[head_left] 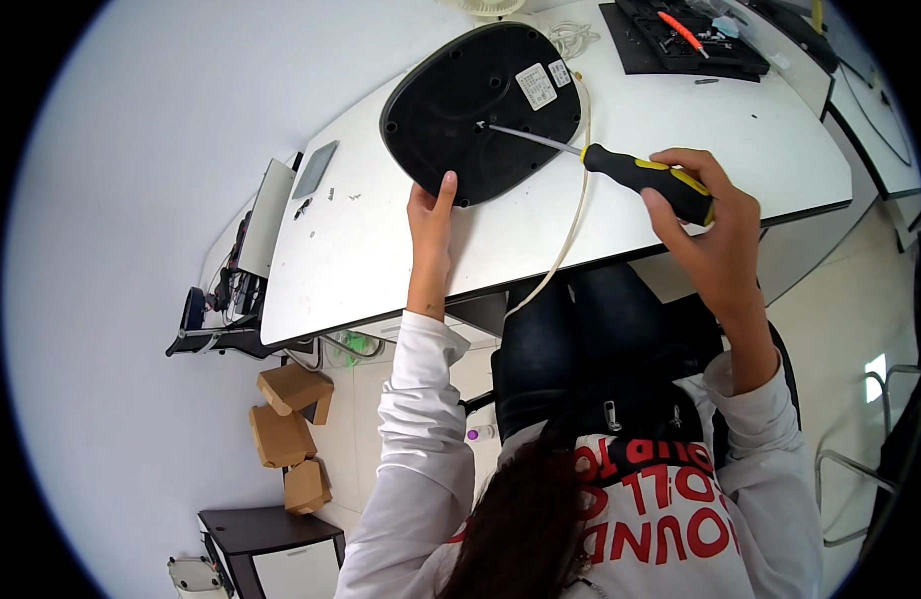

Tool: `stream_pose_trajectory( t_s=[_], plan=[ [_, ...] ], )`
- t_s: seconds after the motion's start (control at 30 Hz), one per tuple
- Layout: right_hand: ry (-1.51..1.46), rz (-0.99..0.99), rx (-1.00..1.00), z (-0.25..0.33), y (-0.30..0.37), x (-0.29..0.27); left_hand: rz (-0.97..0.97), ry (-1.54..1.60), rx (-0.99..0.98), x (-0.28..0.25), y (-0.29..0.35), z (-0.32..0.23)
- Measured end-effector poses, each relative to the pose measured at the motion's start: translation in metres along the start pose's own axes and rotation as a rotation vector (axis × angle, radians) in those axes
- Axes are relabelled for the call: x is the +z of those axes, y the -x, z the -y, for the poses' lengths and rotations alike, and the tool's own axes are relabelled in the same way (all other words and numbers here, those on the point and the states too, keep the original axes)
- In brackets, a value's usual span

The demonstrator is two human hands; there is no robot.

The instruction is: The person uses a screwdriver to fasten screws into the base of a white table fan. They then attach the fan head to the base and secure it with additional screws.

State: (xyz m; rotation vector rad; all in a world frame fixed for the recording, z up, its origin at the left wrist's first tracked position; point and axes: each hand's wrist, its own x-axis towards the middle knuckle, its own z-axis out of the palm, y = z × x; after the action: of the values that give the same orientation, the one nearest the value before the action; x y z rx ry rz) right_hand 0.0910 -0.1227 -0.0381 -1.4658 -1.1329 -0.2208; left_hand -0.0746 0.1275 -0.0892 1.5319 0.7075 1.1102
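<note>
A black rounded plastic base [436, 110], with several screw holes and two white labels, is tilted up over the white table. My left hand [433, 220] grips its near edge, thumb on the face and fingers hidden behind. In my right hand [715, 215] is a screwdriver [645, 180] with a black and yellow handle. Its long shaft points left, and its tip is at or just beside a hole near the base's middle, where a small shiny bit shows. Whether the tip touches it I cannot tell. A white cable [577, 220] runs from the base over the table edge.
An open black tool case [680, 50] with an orange-handled tool lies at the far right of the table [351, 270]. Small screws [354, 197] and a grey flat plate [316, 170] are at the left. Cardboard boxes [281, 434] stand on the floor.
</note>
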Motion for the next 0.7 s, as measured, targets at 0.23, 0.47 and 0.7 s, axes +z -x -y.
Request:
stream_pose_trajectory(
  t_s=[0.23, 0.47, 0.7],
  plan=[
    [0.012, -0.088, 0.051, 0.005, 0.015, -0.009, -0.031, -0.153, -0.003, -0.003, -0.003, 0.009],
    [-0.062, -0.119, 0.132, 0.014, 0.034, -0.026, -0.113, -0.006, 0.064, -0.003, -0.007, 0.006],
    [-0.076, -0.130, 0.098, 0.007, 0.047, -0.027, -0.215, 0.121, 0.079, -0.001, -0.011, 0.004]
  ],
)
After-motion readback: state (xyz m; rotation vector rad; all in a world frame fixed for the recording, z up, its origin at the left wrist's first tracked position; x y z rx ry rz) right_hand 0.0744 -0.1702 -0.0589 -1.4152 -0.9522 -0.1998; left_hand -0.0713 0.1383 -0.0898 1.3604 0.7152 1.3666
